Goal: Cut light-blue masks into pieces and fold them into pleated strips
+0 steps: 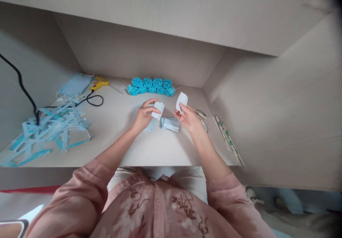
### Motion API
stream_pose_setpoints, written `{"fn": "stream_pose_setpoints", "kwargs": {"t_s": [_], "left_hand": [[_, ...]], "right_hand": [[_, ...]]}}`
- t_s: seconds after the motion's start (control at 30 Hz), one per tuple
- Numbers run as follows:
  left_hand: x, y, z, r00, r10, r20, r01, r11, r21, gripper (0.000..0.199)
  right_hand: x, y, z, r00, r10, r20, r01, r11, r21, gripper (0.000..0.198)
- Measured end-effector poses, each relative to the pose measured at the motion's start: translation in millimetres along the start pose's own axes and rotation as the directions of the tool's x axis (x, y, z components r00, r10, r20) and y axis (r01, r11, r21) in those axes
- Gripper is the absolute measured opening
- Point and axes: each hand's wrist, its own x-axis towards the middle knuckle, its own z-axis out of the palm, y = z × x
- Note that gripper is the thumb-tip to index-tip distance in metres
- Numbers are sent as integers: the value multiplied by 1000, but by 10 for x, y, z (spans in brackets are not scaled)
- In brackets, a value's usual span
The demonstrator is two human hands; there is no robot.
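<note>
My left hand [144,115] pinches a small white piece of sheet material [158,110] between thumb and fingers, above the desk. A second white piece [182,101], raised a little higher, is held by my right hand [188,116]. The two pieces are apart from each other. Between and below my hands lies a folded stack of pale blue and white sheets [170,124]. Part of a flat light blue sheet [148,125] shows under my left hand. Behind, two rows of blue rolled roses [152,86] rest on the desk.
At left lies a heap of blue strips [53,127], with a yellow glue gun [99,83], its black cord and blue face masks [76,84] behind. Scissors [200,114], a tape roll [204,126] and thin sticks [228,138] lie at right. A shelf [149,6] overhangs.
</note>
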Motion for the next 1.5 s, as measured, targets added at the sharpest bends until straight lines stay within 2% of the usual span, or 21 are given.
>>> {"fn": "stream_pose_setpoints", "kwargs": {"t_s": [0.1,0.2,0.33,0.43,0.53,0.6,0.67,0.73,0.8,0.87,0.97,1.1,1.2,1.27,1.37,1.43,1.5], "left_hand": [[-12,7,-10,993,117,-30,-111,982,154,20],[-29,18,-6,983,180,-43,-168,964,204,23],[-48,65,5,987,162,-19,-155,967,201,23],[-55,101,22,998,65,11,-66,988,141,19],[-47,103,52,994,-111,1,109,977,-181,14],[-32,90,75,950,-312,23,294,865,-407,36],[-18,82,94,869,-488,87,461,733,-500,54],[-13,88,108,812,-561,161,560,671,-486,61],[-20,106,115,793,-568,222,602,670,-434,62],[-33,130,115,804,-551,223,592,713,-375,56],[-43,147,106,850,-514,118,524,795,-306,41],[-33,128,100,865,-497,68,496,827,-264,32],[-38,119,122,883,-462,80,468,861,-198,25],[-50,125,140,898,-431,85,438,892,-113,22],[-63,139,146,912,-405,71,406,914,-4,19],[-60,143,132,905,-422,51,424,904,-48,22],[-51,140,114,889,-457,28,455,875,-167,28]], "right_hand": [[-102,18,51,999,0,49,-3,998,60,31],[-183,134,191,991,71,117,-82,993,89,30],[-198,296,389,970,137,202,-156,984,82,32],[-163,367,469,980,94,173,-105,993,56,31],[-128,409,479,997,-27,68,24,999,48,31],[-116,430,456,996,-85,13,85,996,19,33],[-113,446,424,991,-133,-1,133,991,-29,35],[-119,458,399,984,-178,2,178,981,-74,38],[-136,471,392,977,-212,-9,209,971,-114,43],[-167,486,402,971,-239,-20,233,961,-151,49],[-227,485,418,968,-252,6,249,950,-187,68],[-236,327,358,974,-205,98,225,930,-292,86],[-167,87,265,952,-210,224,292,844,-450,78],[-117,-65,210,937,-192,293,333,748,-574,65],[-64,-190,154,926,-182,332,372,600,-709,41],[-34,-193,124,918,-183,351,391,559,-731,34],[3,-156,92,912,-183,367,404,556,-726,33]]}}
